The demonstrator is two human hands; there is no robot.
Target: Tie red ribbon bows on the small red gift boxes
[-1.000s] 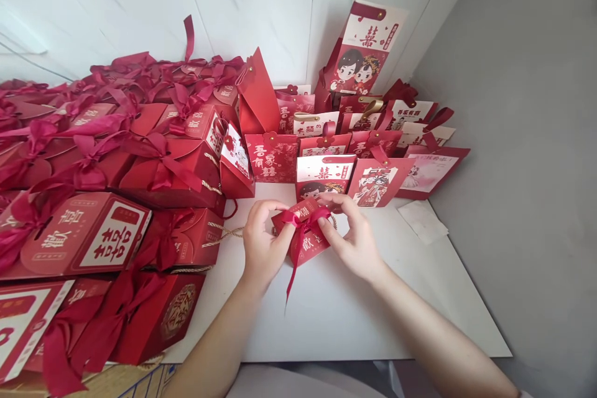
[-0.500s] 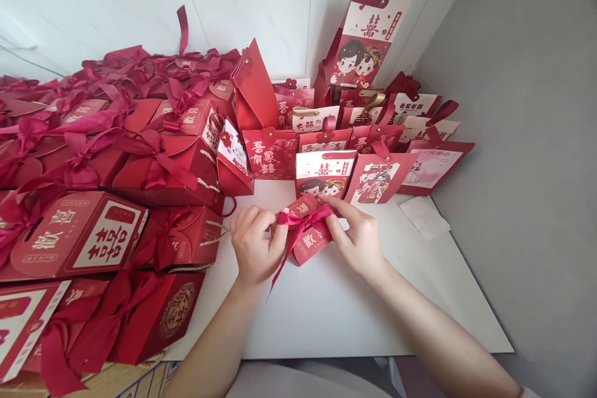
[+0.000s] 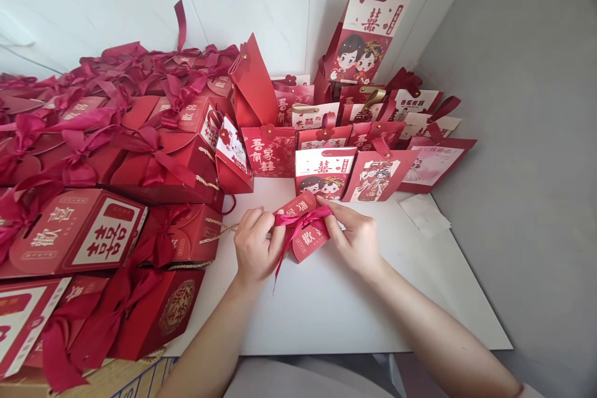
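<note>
A small red gift box (image 3: 310,245) with white characters sits on the white tabletop in front of me. Across its top runs a dark pink ribbon (image 3: 305,220) tied in a bow, one tail hanging down at the left. My left hand (image 3: 255,242) is closed, thumb and fingers pinching the bow's left loop beside the box. On the other side, my right hand (image 3: 353,233) pinches the right loop, its index finger near the box's upper edge. The fingertips partly cover the loop ends.
Stacked red gift boxes (image 3: 88,230) with ribbon bows and rope handles fill the left. Behind my hands stand several red and white gift bags (image 3: 325,168), one tall bag (image 3: 359,43) higher up. A white paper piece (image 3: 425,214) lies right, near the grey wall (image 3: 527,137).
Both hands keep their pinch on the ribbon bow. My left hand has moved slightly to the right, and the hanging tail has shifted a little. The whole view has tilted slightly.
</note>
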